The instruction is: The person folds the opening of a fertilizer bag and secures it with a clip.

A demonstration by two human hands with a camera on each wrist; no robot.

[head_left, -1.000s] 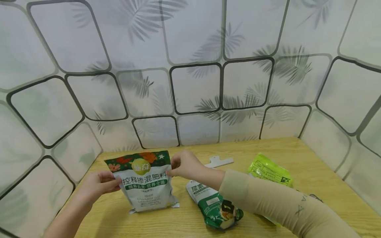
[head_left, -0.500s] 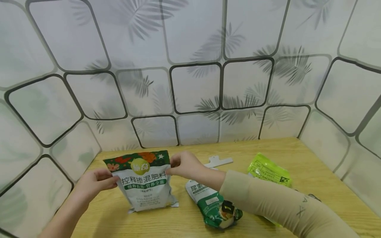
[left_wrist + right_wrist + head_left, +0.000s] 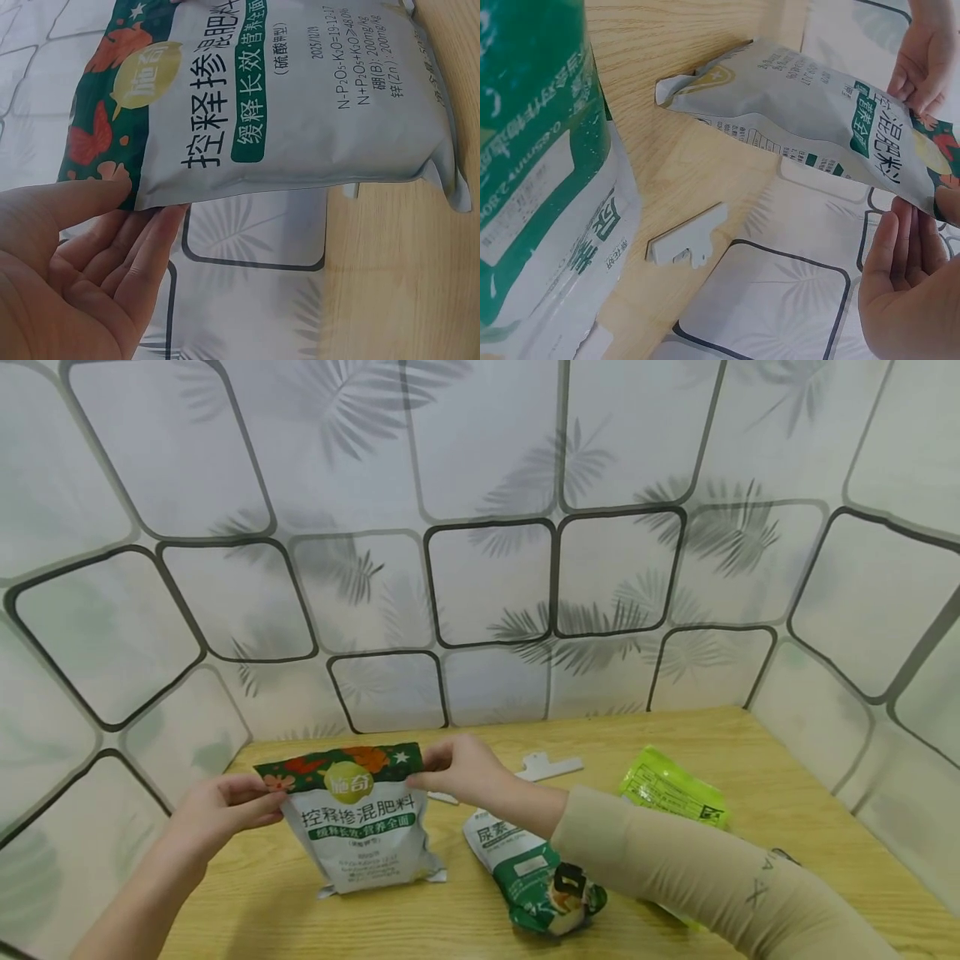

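Two grips pinch one standing fertilizer bag.

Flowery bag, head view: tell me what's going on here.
A person has the flowery-topped bag upright by its upper sides, the left hand pinching one and the right hand the other. Its printed front faces the person; whether the top is open, I can't tell. To its right on the table are a green-and-white bag, a yellow-green packet partly behind the sleeve, and a white clip.
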